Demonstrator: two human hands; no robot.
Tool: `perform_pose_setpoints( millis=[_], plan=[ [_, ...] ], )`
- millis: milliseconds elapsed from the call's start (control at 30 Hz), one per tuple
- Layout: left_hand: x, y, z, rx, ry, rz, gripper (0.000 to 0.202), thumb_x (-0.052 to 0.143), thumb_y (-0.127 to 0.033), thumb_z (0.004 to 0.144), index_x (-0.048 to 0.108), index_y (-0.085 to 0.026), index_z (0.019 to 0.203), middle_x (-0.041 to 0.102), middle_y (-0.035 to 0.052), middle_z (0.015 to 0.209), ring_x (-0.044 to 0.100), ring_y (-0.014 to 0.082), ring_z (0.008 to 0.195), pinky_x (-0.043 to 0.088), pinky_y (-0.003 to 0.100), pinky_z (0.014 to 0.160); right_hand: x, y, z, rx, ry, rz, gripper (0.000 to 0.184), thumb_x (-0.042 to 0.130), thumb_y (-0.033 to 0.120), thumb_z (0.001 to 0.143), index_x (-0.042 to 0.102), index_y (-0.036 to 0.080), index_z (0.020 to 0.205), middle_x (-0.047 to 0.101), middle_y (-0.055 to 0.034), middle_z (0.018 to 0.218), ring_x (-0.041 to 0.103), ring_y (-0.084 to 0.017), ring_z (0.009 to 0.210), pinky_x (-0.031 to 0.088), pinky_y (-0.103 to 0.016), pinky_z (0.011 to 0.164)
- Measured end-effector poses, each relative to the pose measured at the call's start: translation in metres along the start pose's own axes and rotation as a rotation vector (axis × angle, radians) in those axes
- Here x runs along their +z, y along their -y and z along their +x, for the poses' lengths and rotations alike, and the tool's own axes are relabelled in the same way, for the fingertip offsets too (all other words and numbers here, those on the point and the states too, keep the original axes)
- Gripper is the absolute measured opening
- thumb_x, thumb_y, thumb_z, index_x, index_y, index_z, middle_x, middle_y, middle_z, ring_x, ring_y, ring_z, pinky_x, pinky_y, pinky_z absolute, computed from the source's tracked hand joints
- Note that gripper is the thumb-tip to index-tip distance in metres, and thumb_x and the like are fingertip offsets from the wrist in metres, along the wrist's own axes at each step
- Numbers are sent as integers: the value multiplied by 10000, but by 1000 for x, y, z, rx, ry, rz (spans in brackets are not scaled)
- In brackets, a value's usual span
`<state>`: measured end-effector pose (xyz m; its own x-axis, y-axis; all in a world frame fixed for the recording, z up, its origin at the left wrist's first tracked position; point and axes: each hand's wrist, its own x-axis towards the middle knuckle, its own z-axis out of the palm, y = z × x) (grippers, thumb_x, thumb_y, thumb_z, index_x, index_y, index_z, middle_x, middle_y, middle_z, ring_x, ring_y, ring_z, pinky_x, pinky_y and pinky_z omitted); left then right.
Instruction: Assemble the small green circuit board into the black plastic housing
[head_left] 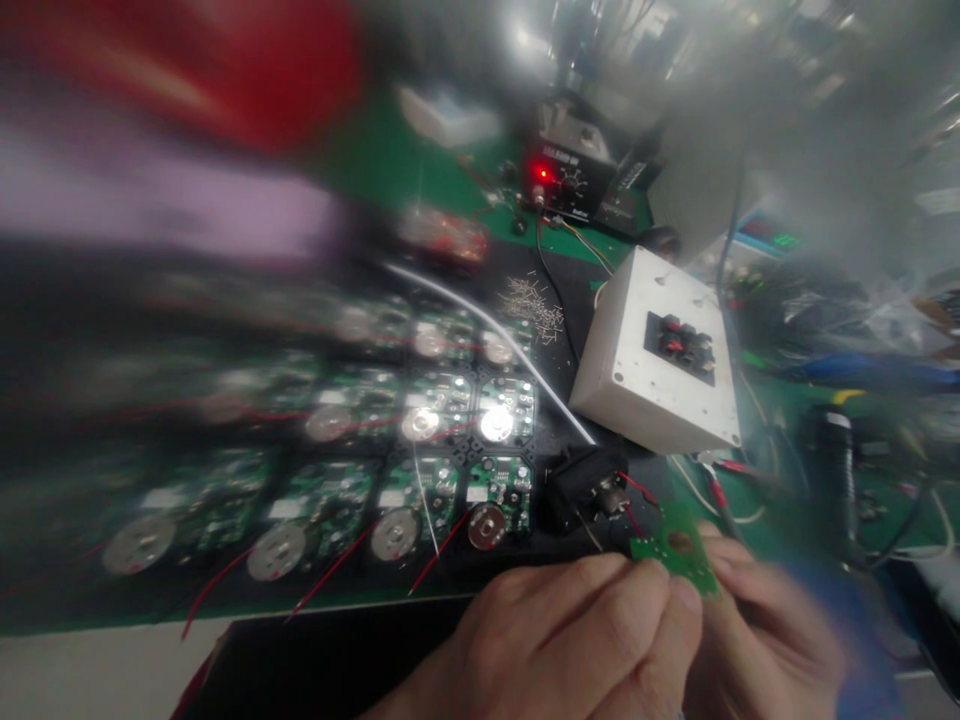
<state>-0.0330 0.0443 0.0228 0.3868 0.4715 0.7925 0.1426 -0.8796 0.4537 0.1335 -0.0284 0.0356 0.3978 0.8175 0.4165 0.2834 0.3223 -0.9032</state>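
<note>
Small green board pinched between both hands at bottom right, just below-right of the white box. Left hand closed on the board's lower left edge, fingertips curled over it; right hand closed on its right side, blurred, so exact finger placement can't be told. Red wires run from the board area up toward a black part sitting just below-left of the box. Left of the box: a black tray of green circuit boards in rows, each with a round silver disc and red leads, heavily blurred further left. A white tube crosses the tray diagonally toward the box. Above-left of the box, a pile of small metal pins. Beyond the box, a black unit with a red light. Green mat underneath.
</note>
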Motion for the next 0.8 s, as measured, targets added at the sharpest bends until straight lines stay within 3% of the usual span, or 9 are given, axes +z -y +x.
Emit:
perform_pose_setpoints(
  millis=[233,367,533,667,800],
  plan=[
    [0,-6,1,-5,6,40,275,490,-157,1059,764,-170,1077,810,-17,1044,763,119,858,600,220,619,3,-1,-3,22,-21,18,144,809,124,935,795,230,1033,759,-35,1003,722,-175,861,606,-278,731],
    [-2,-11,2,-35,147,98,270,506,-172,1071,770,-190,1125,806,-37,1080,751,110,964,615,228,666,3,0,-4,101,-39,37,130,870,193,909,801,261,996,763,-12,1004,720,-152,811,605,-256,744],
    [-2,-11,3,12,43,131,285,511,-170,1060,793,-211,1074,814,-85,1043,749,86,934,607,210,611,-1,1,-10,161,-65,43,113,881,219,900,804,255,974,764,-25,989,717,-157,765,614,-271,754],
    [-1,-13,0,-50,162,108,252,533,-173,1061,776,-200,1125,811,-76,1113,746,105,1025,642,220,714,-3,-1,-13,181,-72,61,112,875,220,909,800,256,983,762,-22,1034,725,-147,865,590,-213,748],
    [10,-13,-11,-32,-33,93,359,427,-227,1107,781,-194,1058,812,-18,1059,762,107,960,647,190,744,-2,-1,-14,200,-87,56,128,892,245,896,807,272,988,764,-21,1020,723,-143,846,589,-203,721]
  ],
)
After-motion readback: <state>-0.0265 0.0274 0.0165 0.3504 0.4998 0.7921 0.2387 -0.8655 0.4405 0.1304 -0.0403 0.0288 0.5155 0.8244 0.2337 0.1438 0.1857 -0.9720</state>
